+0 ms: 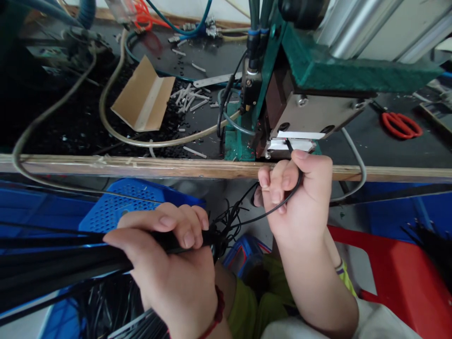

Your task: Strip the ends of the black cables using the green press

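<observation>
My left hand (173, 263) is closed around a thick bundle of black cables (63, 259) that runs off to the left. Loose thin ends of the bundle stick out past my little finger toward the middle. With thumb and fingers, my right hand (294, 193) pinches one thin black cable (259, 217). Its tip points up into the narrow gap between the white-edged jaws (291, 144) of a green bench press (353, 70). How far the tip reaches inside is hidden.
On the dark bench lie a folded cardboard piece (143, 101), short grey tube offcuts (190, 98), many black scraps and red-handled scissors (401, 125). A clear hose (169, 142) loops near the wooden bench edge (158, 167). Below are a blue perforated basket (122, 200) and a red stool (406, 282).
</observation>
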Motion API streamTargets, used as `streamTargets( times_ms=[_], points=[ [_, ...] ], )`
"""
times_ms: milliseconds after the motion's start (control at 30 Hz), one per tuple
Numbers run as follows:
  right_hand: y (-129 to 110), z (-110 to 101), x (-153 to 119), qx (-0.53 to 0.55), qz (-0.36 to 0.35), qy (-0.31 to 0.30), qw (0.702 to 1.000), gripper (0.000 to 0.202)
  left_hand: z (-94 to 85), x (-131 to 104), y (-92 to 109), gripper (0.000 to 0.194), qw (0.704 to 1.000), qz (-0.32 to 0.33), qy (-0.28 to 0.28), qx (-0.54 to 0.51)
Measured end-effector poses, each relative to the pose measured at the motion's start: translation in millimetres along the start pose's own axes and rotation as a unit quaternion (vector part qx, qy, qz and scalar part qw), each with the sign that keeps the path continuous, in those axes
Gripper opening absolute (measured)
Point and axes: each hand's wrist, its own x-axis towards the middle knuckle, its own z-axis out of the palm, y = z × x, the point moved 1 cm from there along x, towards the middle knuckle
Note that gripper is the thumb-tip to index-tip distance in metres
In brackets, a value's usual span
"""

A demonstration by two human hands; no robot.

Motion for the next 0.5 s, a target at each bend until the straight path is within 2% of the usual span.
streamTargets(
  times_ms=[167,500],
  points=[
    [1.7,-0.9,-0.8,0.039,0.015,0.007,0.999,0.052,-1.1,0.4,-0.2,0.063,1.000,0.002,-0.001,-0.006],
    [-0.8,-0.7,-0.5,0.026,0.021,0.010,0.999,0.051,0.8,-0.1,-0.2,0.064,1.000,-0.005,-0.007,0.000]
  ],
)
